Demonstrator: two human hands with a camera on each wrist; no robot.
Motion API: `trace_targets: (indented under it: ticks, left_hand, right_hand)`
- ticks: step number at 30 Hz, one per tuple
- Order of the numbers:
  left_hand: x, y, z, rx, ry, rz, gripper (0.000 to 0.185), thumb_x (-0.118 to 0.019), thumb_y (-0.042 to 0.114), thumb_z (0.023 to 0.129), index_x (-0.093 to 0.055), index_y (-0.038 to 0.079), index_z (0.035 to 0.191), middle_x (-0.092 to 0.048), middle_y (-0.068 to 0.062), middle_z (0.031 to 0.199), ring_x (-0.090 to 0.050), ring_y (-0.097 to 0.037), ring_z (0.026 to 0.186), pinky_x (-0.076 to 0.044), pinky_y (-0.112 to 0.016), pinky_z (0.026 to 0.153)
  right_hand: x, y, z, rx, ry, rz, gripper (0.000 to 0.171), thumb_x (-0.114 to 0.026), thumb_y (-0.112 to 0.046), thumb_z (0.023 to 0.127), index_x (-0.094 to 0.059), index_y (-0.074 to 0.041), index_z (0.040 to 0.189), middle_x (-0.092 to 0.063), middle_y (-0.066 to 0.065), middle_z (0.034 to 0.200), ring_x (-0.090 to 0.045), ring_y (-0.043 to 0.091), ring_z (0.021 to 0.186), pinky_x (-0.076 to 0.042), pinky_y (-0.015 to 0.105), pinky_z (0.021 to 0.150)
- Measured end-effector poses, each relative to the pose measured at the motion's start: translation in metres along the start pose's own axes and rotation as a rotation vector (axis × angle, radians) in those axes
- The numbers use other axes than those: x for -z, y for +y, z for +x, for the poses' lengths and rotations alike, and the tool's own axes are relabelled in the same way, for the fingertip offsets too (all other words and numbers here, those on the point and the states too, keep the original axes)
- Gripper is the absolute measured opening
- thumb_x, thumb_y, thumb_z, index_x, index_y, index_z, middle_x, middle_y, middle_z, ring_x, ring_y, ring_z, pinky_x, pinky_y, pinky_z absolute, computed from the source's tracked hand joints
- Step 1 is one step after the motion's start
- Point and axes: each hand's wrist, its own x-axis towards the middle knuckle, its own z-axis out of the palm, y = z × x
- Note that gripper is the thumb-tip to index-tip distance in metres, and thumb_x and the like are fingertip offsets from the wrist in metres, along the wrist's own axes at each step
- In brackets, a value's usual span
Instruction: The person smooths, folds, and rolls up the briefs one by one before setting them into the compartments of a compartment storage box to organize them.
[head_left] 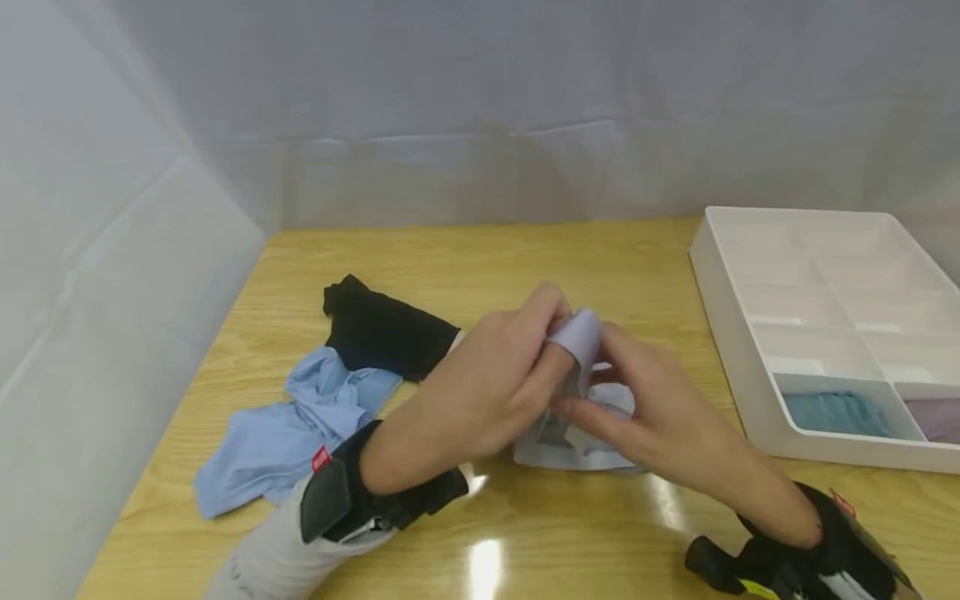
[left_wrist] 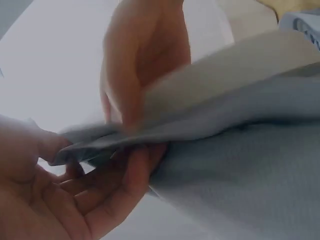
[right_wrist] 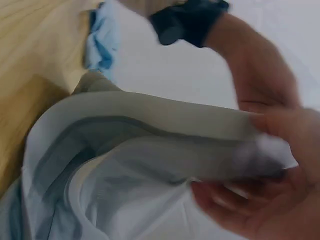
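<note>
At the centre of the yellow wood-grain table (head_left: 487, 262), the left hand (head_left: 502, 371) and right hand (head_left: 652, 400) pinch a pale grey-lavender cloth garment (head_left: 580, 335) between their fingers; a crumpled light-blue cloth (head_left: 258, 446) lies at its nine o'clock.

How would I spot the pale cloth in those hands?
On the wooden table, find the white divided box. Left of it, the left hand and right hand grip the pale cloth. Unlike the black cloth and light-blue cloth farther left, it is held.
</note>
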Motion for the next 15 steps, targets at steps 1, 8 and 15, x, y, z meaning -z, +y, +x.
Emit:
trace_targets:
  ticks: [1, 8, 15]
  left_hand:
    - [-0.001, 0.000, 0.000, -0.009, 0.013, 0.015, 0.010, -0.040, 0.014, 0.102, -0.045, 0.008, 0.096, -0.051, -0.002, 0.070, -0.049, -0.011, 0.056, -0.042, -0.023, 0.047]
    - [0.020, -0.029, 0.012, -0.283, 0.469, 0.178, 0.018, -0.047, -0.016, 0.076, -0.043, 0.000, 0.082, -0.060, -0.015, 0.086, -0.058, -0.023, 0.076, -0.048, -0.029, 0.063]
    - [0.058, -0.049, 0.013, -0.296, 0.530, 0.309, 0.044, -0.041, -0.024, 0.056, -0.058, -0.006, 0.093, -0.061, -0.017, 0.092, -0.056, -0.026, 0.083, -0.048, -0.035, 0.070]
  right_hand:
    - [-0.002, 0.001, 0.000, 0.017, 0.045, -0.025, 0.047, -0.065, 0.008, 0.082, -0.052, 0.000, 0.126, -0.065, 0.006, 0.108, -0.063, 0.015, 0.093, -0.055, 0.027, 0.074]
    - [0.034, 0.007, -0.003, 0.014, 0.357, -0.344, 0.034, -0.053, 0.014, 0.078, -0.066, 0.004, 0.109, -0.069, 0.010, 0.087, -0.050, 0.004, 0.065, -0.040, 0.012, 0.062]
    - [0.086, 0.007, -0.014, -0.140, 0.533, -0.379, 0.038, -0.052, 0.018, 0.081, -0.070, 0.000, 0.109, -0.064, -0.020, 0.095, -0.054, -0.003, 0.072, -0.042, 0.007, 0.067]
